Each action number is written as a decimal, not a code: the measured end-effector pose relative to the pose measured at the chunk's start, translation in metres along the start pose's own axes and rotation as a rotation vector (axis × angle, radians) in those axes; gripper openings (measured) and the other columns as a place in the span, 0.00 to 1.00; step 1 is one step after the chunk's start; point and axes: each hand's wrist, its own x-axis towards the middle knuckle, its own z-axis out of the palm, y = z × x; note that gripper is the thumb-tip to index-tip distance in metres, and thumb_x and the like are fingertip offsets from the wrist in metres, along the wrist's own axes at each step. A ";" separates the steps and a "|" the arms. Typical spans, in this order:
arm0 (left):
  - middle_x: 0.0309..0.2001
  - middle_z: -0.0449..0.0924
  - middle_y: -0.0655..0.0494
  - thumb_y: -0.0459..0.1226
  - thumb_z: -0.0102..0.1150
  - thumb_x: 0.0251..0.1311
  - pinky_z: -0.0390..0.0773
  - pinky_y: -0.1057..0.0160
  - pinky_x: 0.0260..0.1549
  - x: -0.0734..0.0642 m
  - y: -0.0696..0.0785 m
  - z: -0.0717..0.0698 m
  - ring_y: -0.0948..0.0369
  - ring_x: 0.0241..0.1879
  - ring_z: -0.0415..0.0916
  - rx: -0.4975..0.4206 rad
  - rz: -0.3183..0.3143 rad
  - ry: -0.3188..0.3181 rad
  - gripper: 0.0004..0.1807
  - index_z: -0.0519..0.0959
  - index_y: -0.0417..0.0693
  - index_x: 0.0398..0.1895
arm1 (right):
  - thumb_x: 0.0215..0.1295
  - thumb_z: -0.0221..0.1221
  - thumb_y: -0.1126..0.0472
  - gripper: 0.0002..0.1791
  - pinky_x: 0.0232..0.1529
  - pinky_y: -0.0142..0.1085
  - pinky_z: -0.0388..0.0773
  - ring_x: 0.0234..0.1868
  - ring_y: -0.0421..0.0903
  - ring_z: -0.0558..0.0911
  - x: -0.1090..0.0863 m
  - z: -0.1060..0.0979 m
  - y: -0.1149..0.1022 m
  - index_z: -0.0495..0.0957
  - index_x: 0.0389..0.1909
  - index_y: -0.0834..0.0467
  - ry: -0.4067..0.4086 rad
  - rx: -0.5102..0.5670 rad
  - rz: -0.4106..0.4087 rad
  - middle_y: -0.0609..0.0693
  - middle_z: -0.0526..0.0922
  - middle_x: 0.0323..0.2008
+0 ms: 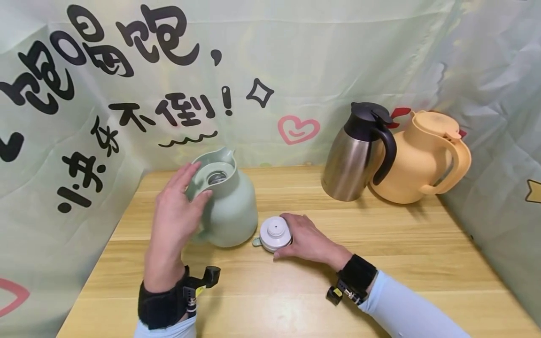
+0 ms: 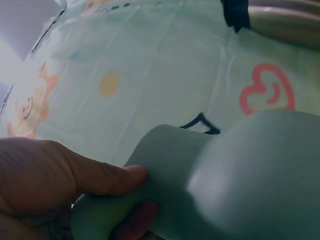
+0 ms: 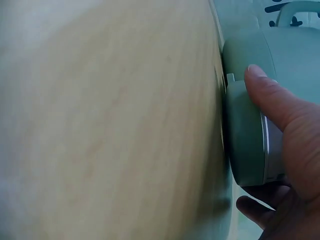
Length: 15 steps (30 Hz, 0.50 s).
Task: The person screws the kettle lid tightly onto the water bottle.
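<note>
A pale green vacuum jug [image 1: 232, 216] stands upright on the table, its round mouth uncovered. My left hand [image 1: 175, 206] holds it at the neck and rim, thumb on the near side and fingers on the far left. In the left wrist view, thumb and a fingertip lie against the green jug [image 2: 265, 170]. Just right of the jug, the lid [image 1: 274, 232] lies upside down, white plug side up, with a small green tab pointing left. My right hand [image 1: 310, 239] grips the lid from the right between thumb and fingers. The right wrist view shows the lid's green side [image 3: 246, 135] toward the wood.
A steel jug [image 1: 344, 164] with a black top and handle stands at the back right. Beside it is an orange jug [image 1: 405, 169], with red pieces near its top. A printed cloth [image 1: 359, 56] surrounds the wooden table [image 1: 279, 305] at the back and sides.
</note>
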 end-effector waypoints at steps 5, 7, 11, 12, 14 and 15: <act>0.81 0.60 0.49 0.35 0.69 0.67 0.56 0.36 0.77 0.003 0.006 0.012 0.40 0.80 0.57 -0.036 0.051 -0.005 0.37 0.69 0.56 0.79 | 0.44 0.82 0.39 0.55 0.72 0.53 0.66 0.62 0.50 0.79 -0.001 -0.003 0.002 0.69 0.69 0.59 0.000 0.012 0.013 0.51 0.81 0.59; 0.81 0.62 0.48 0.35 0.69 0.67 0.58 0.37 0.77 0.005 0.006 0.017 0.41 0.80 0.59 -0.052 0.076 0.001 0.36 0.70 0.55 0.78 | 0.44 0.83 0.41 0.55 0.70 0.53 0.69 0.62 0.51 0.78 -0.004 -0.006 0.004 0.68 0.70 0.60 0.001 0.036 0.025 0.52 0.81 0.59; 0.79 0.66 0.48 0.35 0.71 0.66 0.61 0.39 0.76 0.009 0.005 0.027 0.43 0.78 0.62 -0.085 0.118 0.003 0.36 0.72 0.55 0.77 | 0.46 0.82 0.42 0.56 0.67 0.53 0.74 0.63 0.52 0.77 -0.012 -0.015 0.014 0.66 0.72 0.59 -0.012 0.085 0.055 0.53 0.79 0.61; 0.79 0.66 0.49 0.36 0.71 0.65 0.61 0.39 0.76 0.010 0.005 0.030 0.43 0.78 0.62 -0.096 0.130 0.000 0.36 0.72 0.55 0.76 | 0.46 0.83 0.43 0.56 0.67 0.54 0.74 0.63 0.52 0.77 -0.015 -0.018 0.016 0.65 0.72 0.59 -0.019 0.107 0.061 0.53 0.78 0.61; 0.78 0.67 0.50 0.36 0.72 0.65 0.62 0.41 0.76 0.012 0.006 0.035 0.45 0.78 0.62 -0.123 0.154 -0.005 0.36 0.73 0.56 0.76 | 0.46 0.82 0.44 0.56 0.67 0.55 0.73 0.63 0.52 0.78 -0.018 -0.024 0.022 0.64 0.72 0.59 -0.026 0.147 0.066 0.54 0.78 0.61; 0.78 0.67 0.50 0.37 0.73 0.64 0.62 0.42 0.76 0.013 0.006 0.037 0.45 0.78 0.63 -0.138 0.169 -0.004 0.36 0.73 0.56 0.76 | 0.46 0.82 0.45 0.56 0.67 0.55 0.73 0.63 0.52 0.78 -0.020 -0.028 0.024 0.63 0.72 0.59 -0.025 0.167 0.067 0.55 0.77 0.62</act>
